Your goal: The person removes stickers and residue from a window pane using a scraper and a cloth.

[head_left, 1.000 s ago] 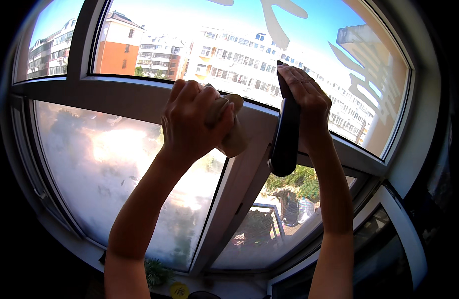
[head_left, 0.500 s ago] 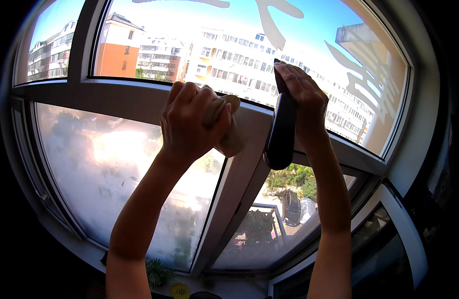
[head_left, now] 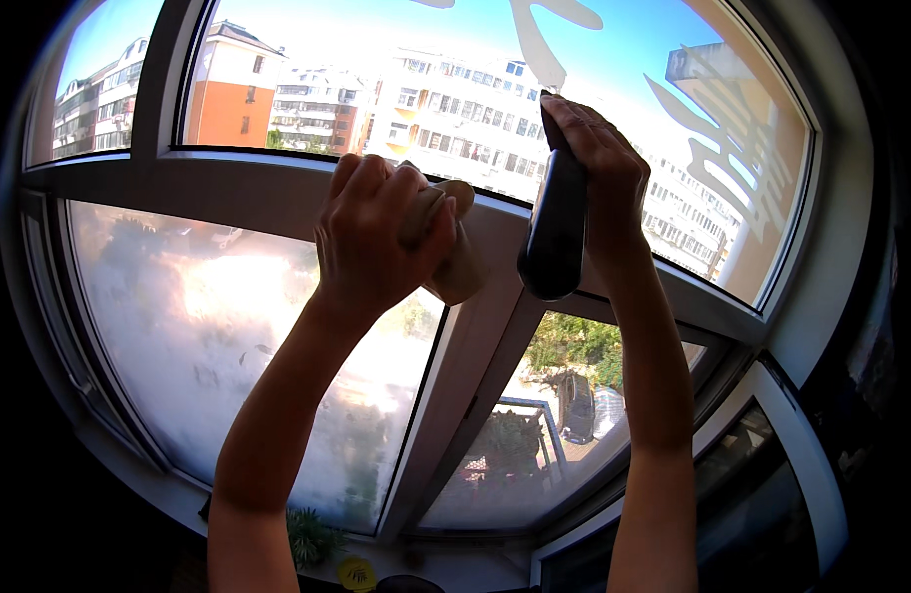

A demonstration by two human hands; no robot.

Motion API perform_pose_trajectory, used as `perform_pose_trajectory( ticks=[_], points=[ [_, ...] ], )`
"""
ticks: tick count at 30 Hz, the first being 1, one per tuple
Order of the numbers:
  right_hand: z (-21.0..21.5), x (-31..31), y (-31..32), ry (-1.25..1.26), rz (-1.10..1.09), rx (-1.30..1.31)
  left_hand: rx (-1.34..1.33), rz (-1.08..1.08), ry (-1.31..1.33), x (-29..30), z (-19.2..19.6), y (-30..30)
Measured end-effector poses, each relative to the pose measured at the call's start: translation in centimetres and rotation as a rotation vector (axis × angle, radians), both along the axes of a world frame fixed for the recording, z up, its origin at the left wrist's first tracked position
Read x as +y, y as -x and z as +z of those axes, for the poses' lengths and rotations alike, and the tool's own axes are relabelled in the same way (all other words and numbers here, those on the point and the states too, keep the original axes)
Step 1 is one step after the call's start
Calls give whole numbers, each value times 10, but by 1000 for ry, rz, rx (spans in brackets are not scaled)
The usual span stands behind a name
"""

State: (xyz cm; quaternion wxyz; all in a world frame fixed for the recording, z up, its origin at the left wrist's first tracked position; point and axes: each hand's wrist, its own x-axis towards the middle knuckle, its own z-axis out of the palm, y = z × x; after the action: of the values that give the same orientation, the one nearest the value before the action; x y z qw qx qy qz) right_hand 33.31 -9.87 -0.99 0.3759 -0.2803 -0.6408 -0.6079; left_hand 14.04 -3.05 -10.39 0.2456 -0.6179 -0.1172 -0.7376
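My left hand (head_left: 371, 227) is closed round a folded beige cloth (head_left: 457, 272), at the horizontal bar of the white window frame (head_left: 243, 186). Parts of the cloth stick out beside the thumb and below the fingers. To its right, my right hand (head_left: 606, 158) grips a long black tool (head_left: 556, 232) with a broad rounded lower end and a narrow upper end. Its narrow end is up against the upper window pane, close to the lower tip of a whitish decal stroke (head_left: 539, 49). The palm hides part of the tool, so I cannot tell its exact kind.
More whitish decal strokes (head_left: 717, 148) are on the pane at right. Below the bar are a hazy lower pane (head_left: 188, 326) and a clearer one (head_left: 584, 366). A green plant (head_left: 312, 539) and a yellow object (head_left: 356, 573) sit low on the sill.
My right hand and the black tool have slid a little upward, nearer the decal stroke. My left hand, with the cloth, has risen slightly.
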Motion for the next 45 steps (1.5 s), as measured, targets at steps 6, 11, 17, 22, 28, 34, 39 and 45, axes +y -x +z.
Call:
perform_pose_trajectory(
  ticks=[6, 11, 17, 22, 28, 34, 39, 45],
  points=[
    [13, 2, 3, -1, 49, 33, 7, 7, 9, -4, 2, 1],
    [-5, 2, -2, 6, -5, 9, -15, -26, 28, -3, 1, 2],
    [6, 3, -1, 47, 4, 69, -9, -21, 6, -2, 1, 2],
    [5, 1, -3, 29, 18, 13, 0, 0, 23, -4, 0, 2],
    [-12, 6, -2, -16, -51, -69, 2, -10, 27, -4, 0, 2],
    [23, 5, 3, -1, 75, 70, 56, -15, 21, -6, -4, 3],
    [-14, -1, -30, 266, 413, 126, 201, 6, 14, -9, -13, 17],
    [-34, -18, -78, -17, 496, 508, 3, -263, 40, -28, 25, -31]
  ],
)
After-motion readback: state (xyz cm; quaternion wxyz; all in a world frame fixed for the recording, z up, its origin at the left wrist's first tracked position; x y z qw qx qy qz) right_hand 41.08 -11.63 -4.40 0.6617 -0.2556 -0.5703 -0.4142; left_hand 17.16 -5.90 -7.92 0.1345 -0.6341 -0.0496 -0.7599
